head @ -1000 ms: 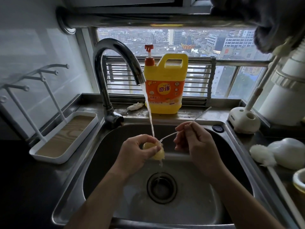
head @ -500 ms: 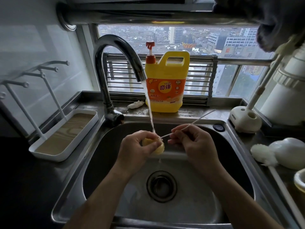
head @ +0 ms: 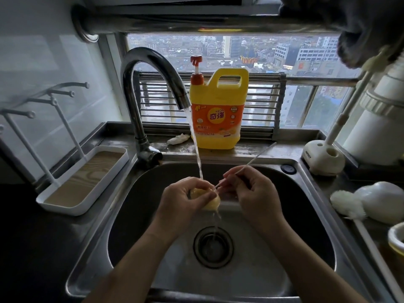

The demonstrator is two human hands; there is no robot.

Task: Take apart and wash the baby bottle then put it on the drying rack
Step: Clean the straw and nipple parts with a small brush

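Midway, we wash a small yellow bottle part (head: pixel 211 203).
Left hand (head: pixel 183 203) grips it, right hand (head: pixel 251 193) pinches a thin white stick (head: pixel 260 155); racking remains.

Grey daylight is coming in through the window (head: pixel 258 51) across the top middle, city towers showing outside. Pale glossy wall (head: pixel 32 51) is running down the left, steel pipe (head: pixel 196 24) is crossing overhead, dark bench (head: pixel 32 248) sitting lower left.
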